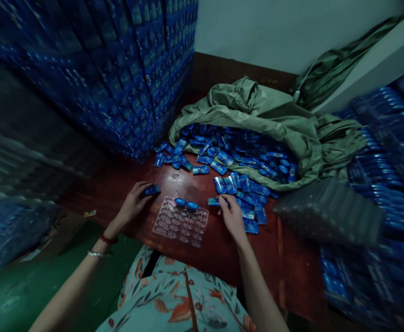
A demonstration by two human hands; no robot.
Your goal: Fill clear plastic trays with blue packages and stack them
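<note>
While my left hand (130, 206) grips a blue packet (152, 190), my right hand (232, 216) pinches a second packet (212, 202), its long axis pointing leftward to the clear tray (179, 226).

Clear tray (181, 223) on a red worktop (132, 170), with two blue packets (186, 203) at its far edge. Left of the tray, the left hand (137, 198) holds a blue packet; right of it, the right hand (227, 207) grips another.

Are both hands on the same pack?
No, the left hand holds one pack left of the tray, while the right hand has its fingers on another pack to its right.
</note>
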